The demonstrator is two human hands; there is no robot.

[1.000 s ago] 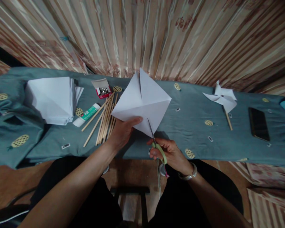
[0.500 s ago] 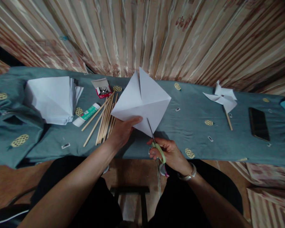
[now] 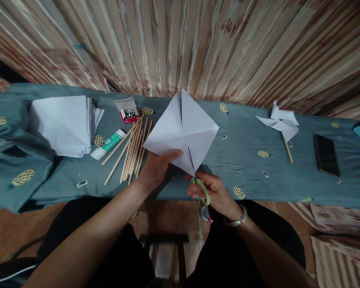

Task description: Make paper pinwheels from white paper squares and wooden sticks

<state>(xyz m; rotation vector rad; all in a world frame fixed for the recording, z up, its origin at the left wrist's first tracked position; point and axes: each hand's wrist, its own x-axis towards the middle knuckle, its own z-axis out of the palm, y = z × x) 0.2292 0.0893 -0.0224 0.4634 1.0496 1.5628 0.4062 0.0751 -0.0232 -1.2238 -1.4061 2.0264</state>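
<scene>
A white square sheet of paper [image 3: 198,126], turned corner-down and creased across, is pinched in my left hand [image 3: 159,166] along its lower left edge, thumb on top. One slit runs from its far corner toward the middle. My right hand [image 3: 214,190] grips a pair of scissors [image 3: 202,188] with pale green handles. The scissor blades lie at the paper's near corner, along a second slit toward the centre. Several wooden sticks [image 3: 133,154] lie just left of my left hand, on the grey-green cloth.
A stack of white paper [image 3: 63,124] lies at the left, beside a green-and-white tube [image 3: 109,145]. Behind the sticks stands an open red box of small metal pins [image 3: 130,115]. To the right are a paper pinwheel [image 3: 280,122] on a stick and a dark phone [image 3: 326,155]. A curtain [image 3: 168,44] hangs behind.
The paper has shifted slightly right and toward me with my left hand. The scissors sit a little lower, and more of the slit at the near corner shows.
</scene>
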